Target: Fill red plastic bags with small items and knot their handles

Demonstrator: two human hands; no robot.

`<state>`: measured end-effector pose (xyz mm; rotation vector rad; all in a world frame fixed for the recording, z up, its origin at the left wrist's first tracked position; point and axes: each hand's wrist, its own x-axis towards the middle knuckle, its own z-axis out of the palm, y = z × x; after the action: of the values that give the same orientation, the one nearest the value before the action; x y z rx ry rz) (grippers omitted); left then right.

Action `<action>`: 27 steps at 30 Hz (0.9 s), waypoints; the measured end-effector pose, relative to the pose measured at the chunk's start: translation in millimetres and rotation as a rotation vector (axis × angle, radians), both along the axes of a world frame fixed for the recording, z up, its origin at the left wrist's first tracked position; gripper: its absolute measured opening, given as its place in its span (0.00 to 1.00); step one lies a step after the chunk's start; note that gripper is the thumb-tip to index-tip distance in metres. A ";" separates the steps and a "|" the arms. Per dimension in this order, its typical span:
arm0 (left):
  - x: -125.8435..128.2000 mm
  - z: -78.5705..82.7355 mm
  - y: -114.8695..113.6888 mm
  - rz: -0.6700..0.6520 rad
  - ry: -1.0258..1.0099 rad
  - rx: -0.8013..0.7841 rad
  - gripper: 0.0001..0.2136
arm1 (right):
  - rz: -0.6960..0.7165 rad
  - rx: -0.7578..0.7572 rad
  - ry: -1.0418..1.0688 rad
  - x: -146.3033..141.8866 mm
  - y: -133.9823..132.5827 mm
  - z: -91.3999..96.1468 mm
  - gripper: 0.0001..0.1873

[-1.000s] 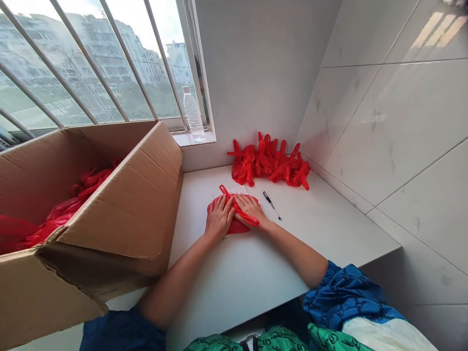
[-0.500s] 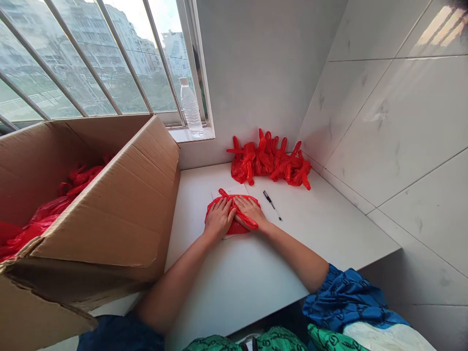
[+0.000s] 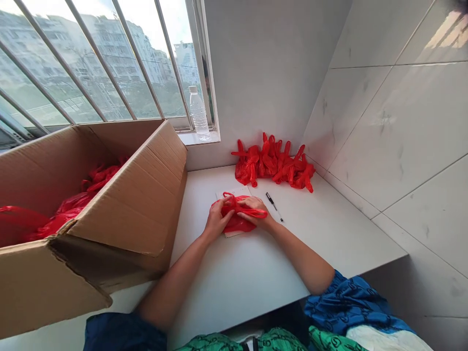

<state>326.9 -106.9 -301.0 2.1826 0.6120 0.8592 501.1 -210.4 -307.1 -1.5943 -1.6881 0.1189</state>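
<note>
A red plastic bag [image 3: 239, 223] lies on the white table, its handle loops twisted up on top. My left hand [image 3: 216, 218] grips the bag's left side, fingers curled over the far edge and thumb on top. On the other side my right hand [image 3: 258, 213] is closed on the bag, with a handle loop sticking out over it toward the right. A sheet of paper [image 3: 241, 191] shows partly beneath the bag. Just right of my right hand lies a black pen [image 3: 274, 206].
A large open cardboard box [image 3: 127, 204] with red plastic bags [image 3: 69, 209] inside stands on the left. Several knotted red bags [image 3: 272, 163] sit against the back wall. A clear water bottle [image 3: 199, 114] stands on the sill of the barred window. A tiled wall borders the right.
My hands, flat on the bag earlier, have curled in and taken hold of its sides. The bag is more bunched up. The view has shifted slightly.
</note>
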 end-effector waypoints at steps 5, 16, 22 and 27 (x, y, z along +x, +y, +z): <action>-3.2 26.7 -4.5 -0.086 -0.202 -0.456 0.33 | 0.111 0.012 0.281 2.8 -15.3 21.3 0.19; -16.0 30.2 7.1 0.130 -0.007 -0.118 0.15 | 0.043 -0.067 0.213 13.2 -32.9 23.0 0.29; -2.8 29.5 8.1 0.025 0.213 -0.136 0.25 | 0.047 -0.072 0.183 4.4 -33.7 27.0 0.28; -7.8 51.7 4.8 -0.014 0.115 0.065 0.17 | -0.036 -0.068 0.140 14.1 -35.0 23.7 0.26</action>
<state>319.1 -102.1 -249.3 2.3053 0.6319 0.7599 515.2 -245.4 -283.4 -1.6263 -1.5615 0.2666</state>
